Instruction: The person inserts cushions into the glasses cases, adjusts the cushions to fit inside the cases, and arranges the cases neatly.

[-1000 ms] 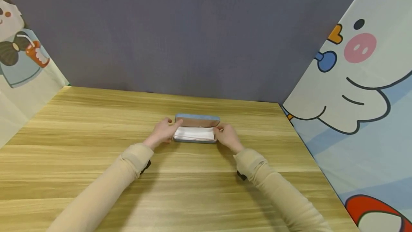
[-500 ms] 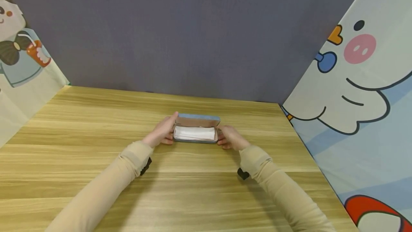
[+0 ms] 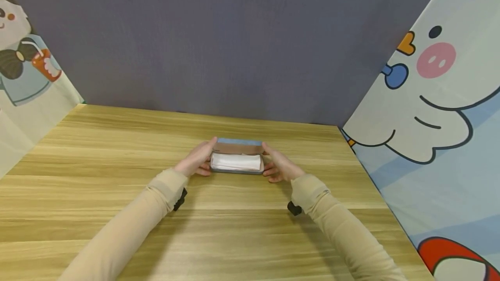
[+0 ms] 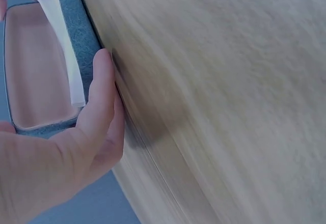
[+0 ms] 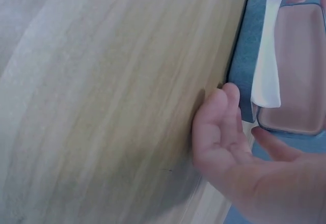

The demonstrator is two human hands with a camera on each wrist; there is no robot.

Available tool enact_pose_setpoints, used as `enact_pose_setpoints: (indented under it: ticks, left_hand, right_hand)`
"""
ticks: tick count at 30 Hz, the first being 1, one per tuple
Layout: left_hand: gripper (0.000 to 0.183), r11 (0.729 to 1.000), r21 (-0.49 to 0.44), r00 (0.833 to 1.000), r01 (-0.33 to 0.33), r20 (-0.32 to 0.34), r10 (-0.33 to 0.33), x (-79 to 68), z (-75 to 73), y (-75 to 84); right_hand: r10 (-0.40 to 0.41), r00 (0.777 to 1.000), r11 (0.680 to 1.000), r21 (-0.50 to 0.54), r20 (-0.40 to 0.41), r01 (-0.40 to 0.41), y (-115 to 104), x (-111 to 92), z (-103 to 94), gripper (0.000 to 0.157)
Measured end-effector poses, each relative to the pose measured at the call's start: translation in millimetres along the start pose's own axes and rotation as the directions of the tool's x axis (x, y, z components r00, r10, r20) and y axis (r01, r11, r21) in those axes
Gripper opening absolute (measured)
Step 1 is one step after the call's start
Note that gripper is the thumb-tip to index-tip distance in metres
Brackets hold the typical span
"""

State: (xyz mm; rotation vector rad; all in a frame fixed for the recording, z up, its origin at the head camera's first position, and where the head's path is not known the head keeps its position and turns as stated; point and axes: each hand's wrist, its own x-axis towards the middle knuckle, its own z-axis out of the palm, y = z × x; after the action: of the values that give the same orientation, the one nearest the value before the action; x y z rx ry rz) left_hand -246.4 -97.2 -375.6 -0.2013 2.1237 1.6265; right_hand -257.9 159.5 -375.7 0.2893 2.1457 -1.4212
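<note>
A blue glasses case (image 3: 239, 142) with a brownish-pink lining stands with its lid up on the wooden table. A folded white cloth (image 3: 236, 162) lies along its lower half, and the wrist views show it edge-on in front of the lid lining. My left hand (image 3: 197, 158) holds the left end, thumb up at the lid's edge and fingers low beside the base; in the left wrist view the fingers (image 4: 104, 89) reach round the corner. At the right end my right hand (image 3: 280, 166) does likewise, its thumb at the lid, its curled fingers (image 5: 219, 114) against the base's front corner.
The wood-grain table (image 3: 234, 233) runs back to a grey-purple wall panel (image 3: 218, 47). Cartoon-printed sheets flank it, a left sheet (image 3: 23, 138) and a right sheet (image 3: 429, 194). Dark wrist mounts sit under both sleeves.
My hands have shifted from the case's inner edges to its outer ends. The left thumb rose to the lid first, then the right thumb. The case and cloth stay about where they were.
</note>
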Motion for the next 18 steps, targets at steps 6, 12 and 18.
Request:
enact_pose_setpoints:
  ticks: [6, 12, 18]
  left_hand:
    - [0.070, 1.000, -0.025, 1.000, -0.001, 0.013, 0.002, -0.2, -0.3, 1.2]
    - [0.070, 0.999, -0.021, 0.999, -0.032, 0.033, 0.033, 0.2, -0.5, -0.7]
    - [0.066, 0.999, -0.006, 0.999, -0.036, 0.012, 0.036, 2.4, 1.3, -2.5]
  right_hand:
    - [0.001, 1.000, 1.000, 0.024, 0.028, -0.002, -3.5, -1.8, -1.0, 0.074]
    - [-0.009, 0.997, 0.999, 0.052, 0.079, 0.004, -7.0, -4.0, -2.4, 0.071]
    - [-0.018, 0.995, 0.998, 0.061, 0.096, 0.012, -7.4, -4.5, -2.9, 0.068]
